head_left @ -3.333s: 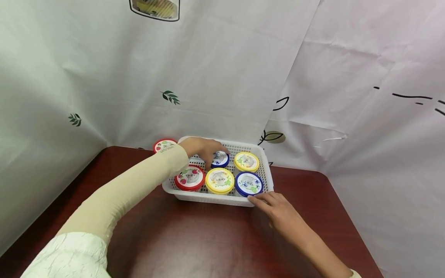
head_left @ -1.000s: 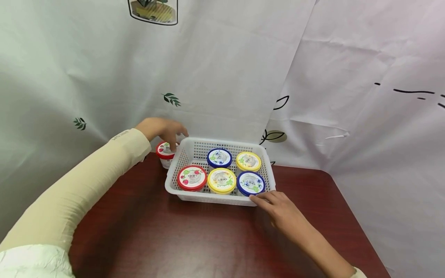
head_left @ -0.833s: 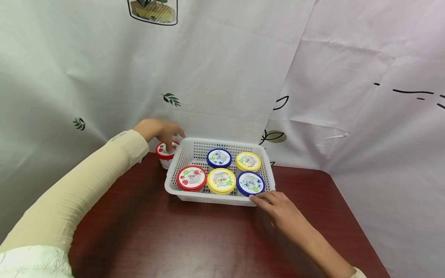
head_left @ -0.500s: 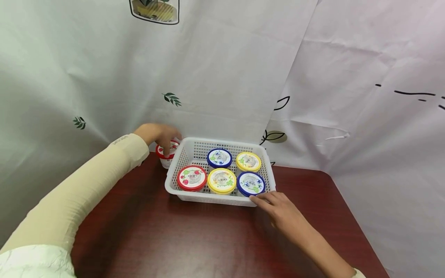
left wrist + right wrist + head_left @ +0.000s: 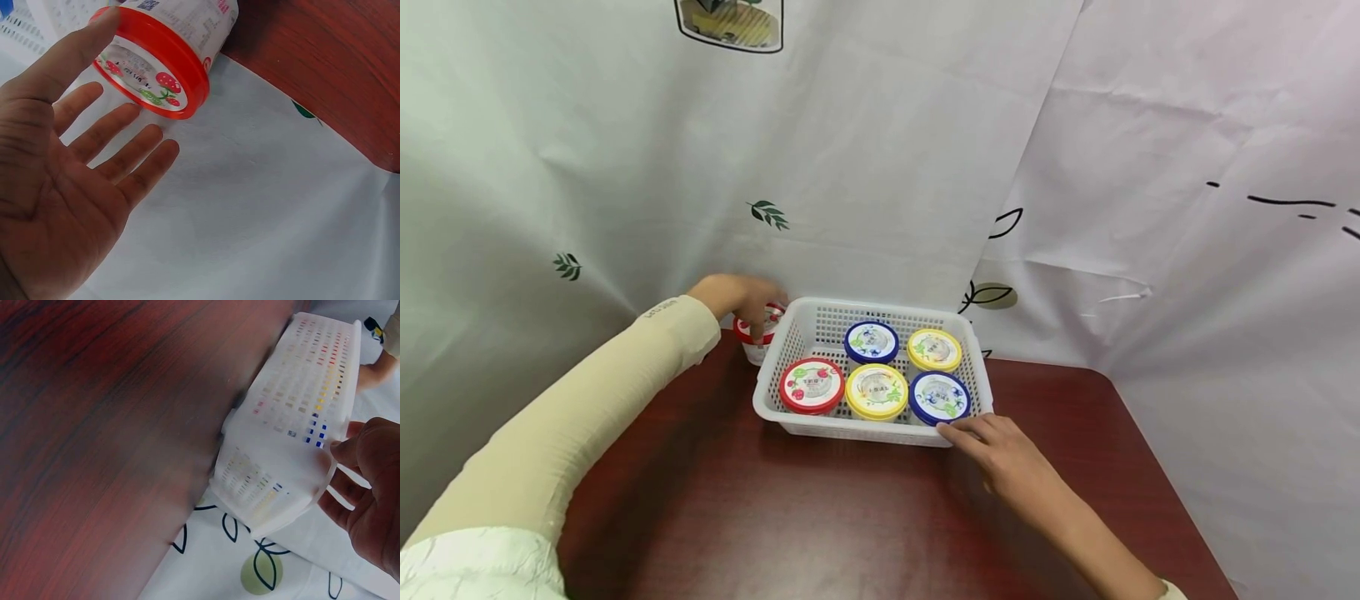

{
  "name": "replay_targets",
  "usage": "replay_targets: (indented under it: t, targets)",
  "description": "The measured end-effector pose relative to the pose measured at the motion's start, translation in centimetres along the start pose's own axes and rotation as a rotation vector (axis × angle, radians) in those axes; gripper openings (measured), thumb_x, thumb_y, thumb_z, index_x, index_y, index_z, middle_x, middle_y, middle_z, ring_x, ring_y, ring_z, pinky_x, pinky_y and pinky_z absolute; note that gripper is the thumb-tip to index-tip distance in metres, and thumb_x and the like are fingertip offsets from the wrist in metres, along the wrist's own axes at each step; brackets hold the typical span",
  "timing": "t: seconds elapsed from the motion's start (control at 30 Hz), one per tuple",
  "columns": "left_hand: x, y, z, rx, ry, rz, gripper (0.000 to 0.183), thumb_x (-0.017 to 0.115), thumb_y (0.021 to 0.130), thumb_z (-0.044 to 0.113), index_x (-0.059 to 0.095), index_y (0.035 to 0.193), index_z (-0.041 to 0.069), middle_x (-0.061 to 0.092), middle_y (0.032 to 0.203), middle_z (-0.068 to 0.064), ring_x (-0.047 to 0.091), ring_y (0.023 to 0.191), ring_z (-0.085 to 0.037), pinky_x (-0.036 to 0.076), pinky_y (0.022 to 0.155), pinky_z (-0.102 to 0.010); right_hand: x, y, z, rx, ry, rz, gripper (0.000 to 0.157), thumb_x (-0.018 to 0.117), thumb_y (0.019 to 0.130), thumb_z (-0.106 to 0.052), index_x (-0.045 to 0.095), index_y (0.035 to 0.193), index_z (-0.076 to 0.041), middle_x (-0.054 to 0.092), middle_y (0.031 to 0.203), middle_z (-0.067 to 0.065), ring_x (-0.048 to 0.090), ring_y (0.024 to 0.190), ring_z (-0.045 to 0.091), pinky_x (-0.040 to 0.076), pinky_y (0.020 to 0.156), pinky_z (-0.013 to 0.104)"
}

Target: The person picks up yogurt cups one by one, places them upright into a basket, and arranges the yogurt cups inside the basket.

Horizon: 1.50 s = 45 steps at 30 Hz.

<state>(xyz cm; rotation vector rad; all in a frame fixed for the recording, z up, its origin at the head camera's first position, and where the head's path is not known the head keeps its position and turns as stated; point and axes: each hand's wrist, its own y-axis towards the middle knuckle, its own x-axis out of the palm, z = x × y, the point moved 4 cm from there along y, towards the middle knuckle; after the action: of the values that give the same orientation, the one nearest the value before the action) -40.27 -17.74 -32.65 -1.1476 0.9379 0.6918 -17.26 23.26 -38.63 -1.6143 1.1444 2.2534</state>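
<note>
A red-lidded tub with strawberries on its label [image 5: 159, 81] stands on the table just left of the white plastic basket [image 5: 850, 429]. My left hand [image 5: 741, 298] is over this tub and partly covers its lid. In the left wrist view, the fingers of my left hand [image 5: 69, 175] are spread and nearly straight, with the thumb at the lid's edge. My right hand [image 5: 1000, 450] holds the basket's near right corner, thumb on the front rim. Inside the basket sit another red-lidded tub [image 5: 812, 386], two yellow-lidded tubs [image 5: 877, 392] and two blue-lidded tubs [image 5: 940, 397].
The basket rests near the back of a dark red wooden table [image 5: 850, 517]. A pale printed cloth [image 5: 887, 167] hangs right behind the table's back edge and along both sides. The basket's back left part holds no tub.
My left hand has left the blue-lidded tub at the back of the basket, moved left, and lowered onto the red-lidded tub outside. My right hand has stayed at the corner.
</note>
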Motion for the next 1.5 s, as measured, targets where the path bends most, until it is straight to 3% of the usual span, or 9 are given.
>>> replay_targets:
  t: [0.43,0.63,0.83,1.2,1.37,1.5]
  targets:
    - [0.3,0.0,-0.4,0.028,-0.006,-0.031,0.09,0.099,0.085,0.023,0.056,0.163,0.011,0.062,0.153,-0.023,0.058,0.139,-0.044,0.059,0.116,-0.062,0.1,0.2,0.2,-0.012,0.011,0.005,0.063,0.074,0.081,0.014,0.08,0.137,-0.014,0.079,0.122,0.002,0.074,0.105,0.022,0.061,0.094,0.045]
    - [0.3,-0.1,-0.3,0.078,0.005,-0.052,0.079,0.099,0.085,0.026,0.062,0.154,0.007,0.066,0.15,-0.021,0.064,0.133,-0.039,0.061,0.113,-0.059,0.2,0.2,0.3,-0.005,0.007,-0.001,0.061,0.075,0.083,0.012,0.08,0.137,-0.014,0.079,0.122,0.003,0.074,0.106,0.022,0.061,0.094,0.045]
    - [0.6,0.2,-0.6,0.083,-0.003,-0.047,0.076,0.1,0.083,0.031,0.064,0.145,0.007,0.065,0.146,-0.021,0.064,0.13,-0.037,0.062,0.11,-0.056,0.3,0.1,0.3,-0.002,0.006,-0.004,0.061,0.076,0.083,0.012,0.08,0.137,-0.015,0.079,0.122,0.003,0.074,0.106,0.022,0.061,0.094,0.045]
    - [2.3,1.1,-1.2,0.093,-0.003,-0.102,0.088,0.097,0.082,0.031,0.059,0.159,0.015,0.067,0.15,-0.017,0.064,0.133,-0.038,0.059,0.114,-0.062,0.4,0.0,0.3,-0.003,0.013,-0.003,0.06,0.075,0.083,0.012,0.08,0.137,-0.015,0.079,0.122,0.002,0.074,0.107,0.022,0.062,0.094,0.046]
    - [2.1,0.8,-1.3,0.092,-0.05,-0.139,0.093,0.095,0.082,0.031,0.054,0.163,0.013,0.063,0.155,-0.02,0.061,0.138,-0.04,0.057,0.117,-0.063,0.3,0.0,0.2,0.003,0.015,0.004,0.059,0.076,0.084,0.011,0.08,0.137,-0.015,0.079,0.122,0.002,0.074,0.107,0.022,0.061,0.093,0.046]
    - [1.7,0.7,-1.5,0.074,-0.058,-0.13,0.094,0.097,0.082,0.033,0.054,0.164,0.011,0.063,0.154,-0.02,0.06,0.137,-0.041,0.058,0.115,-0.062,0.3,0.0,0.3,0.006,0.014,0.004,0.058,0.077,0.085,0.009,0.08,0.137,-0.015,0.079,0.122,0.002,0.074,0.108,0.022,0.061,0.093,0.046]
